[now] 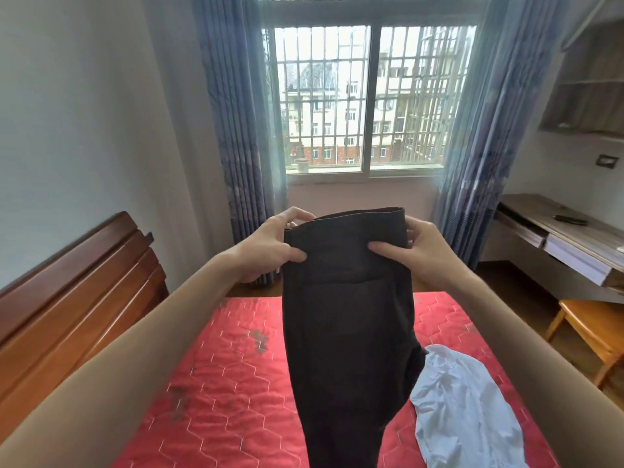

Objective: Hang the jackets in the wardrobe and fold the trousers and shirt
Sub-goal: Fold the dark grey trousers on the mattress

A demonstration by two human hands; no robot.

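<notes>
Left hand [270, 244] and right hand [415, 248] pinch the waistband of dark trousers [347, 332] held above the bed [219, 383]; fabric appears soft, light, limp, best gripped at waistband corners.

1. The trousers [347, 319] are plain dark brown-black.
2. The shirt [462, 410] is pale blue.
3. The bedcover [216, 383] is bright red, quilted in a hexagon pattern, with dark grey floral patches.
4. The curtains [236, 130] are blue-grey with a faint printed motif.
5. The headboard [67, 298] is reddish-brown wood.
6. The chair [591, 332] is orange-tan wood.
</notes>
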